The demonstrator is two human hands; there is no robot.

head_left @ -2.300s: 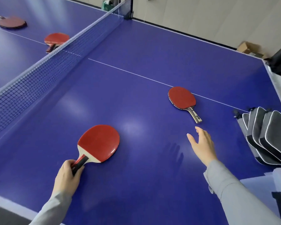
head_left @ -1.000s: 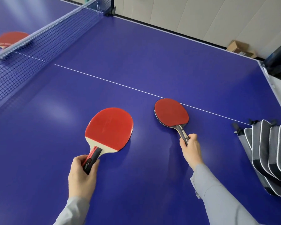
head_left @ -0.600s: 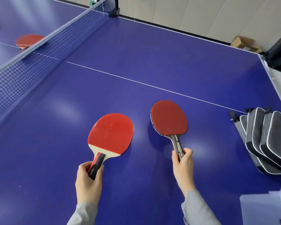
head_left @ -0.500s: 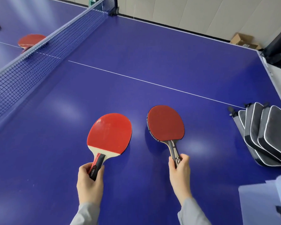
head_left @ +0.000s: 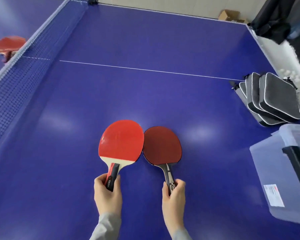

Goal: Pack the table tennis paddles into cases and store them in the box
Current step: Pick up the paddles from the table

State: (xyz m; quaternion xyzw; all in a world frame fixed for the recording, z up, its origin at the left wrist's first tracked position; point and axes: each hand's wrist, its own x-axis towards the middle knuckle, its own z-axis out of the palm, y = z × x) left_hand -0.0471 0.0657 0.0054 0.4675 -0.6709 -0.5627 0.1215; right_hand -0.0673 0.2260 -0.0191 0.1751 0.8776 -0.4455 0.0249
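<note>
- Blue table filled the view, with its net at left, grey cases stacked at the right edge, and a clear box nearer (lidded).
- Left hand gripped the bright red paddle by its handle.
- Right hand gripped the darker paddle; blade edges touched.
</note>
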